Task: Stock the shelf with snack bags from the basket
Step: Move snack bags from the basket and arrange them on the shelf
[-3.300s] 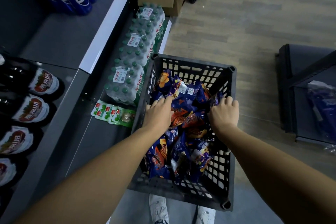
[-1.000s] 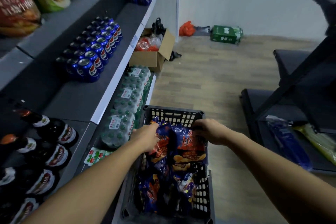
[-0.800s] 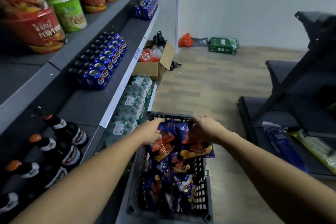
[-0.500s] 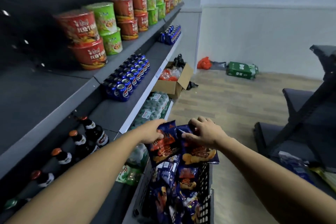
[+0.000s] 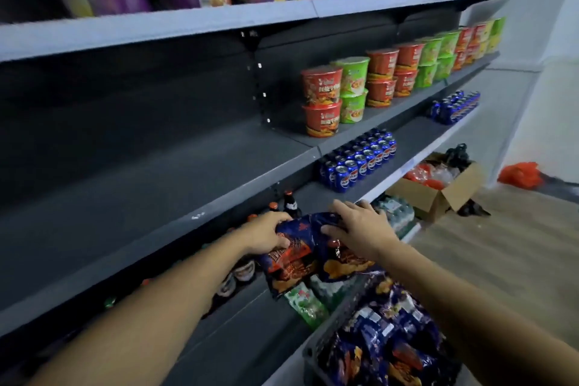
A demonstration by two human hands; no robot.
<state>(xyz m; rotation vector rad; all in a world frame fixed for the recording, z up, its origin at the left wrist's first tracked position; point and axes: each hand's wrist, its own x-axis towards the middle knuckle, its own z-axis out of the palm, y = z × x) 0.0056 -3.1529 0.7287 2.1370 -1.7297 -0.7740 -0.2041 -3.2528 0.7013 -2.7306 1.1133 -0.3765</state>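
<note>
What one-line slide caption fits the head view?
Both hands, left hand and right hand, lift blue snack bags above the basket beside the bare middle shelf.

- Left hand (image 5: 266, 233) and right hand (image 5: 357, 229) grip dark blue snack bags (image 5: 300, 263), held above the basket (image 5: 316, 354) at near right.
- Bare grey shelf (image 5: 131, 197) at left; noodle cups (image 5: 322, 100) and blue cans (image 5: 357, 160) farther right.

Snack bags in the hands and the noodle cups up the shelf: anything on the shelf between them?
Head view: no. The shelf is bare from above the held snack bags to the noodle cups.
</note>
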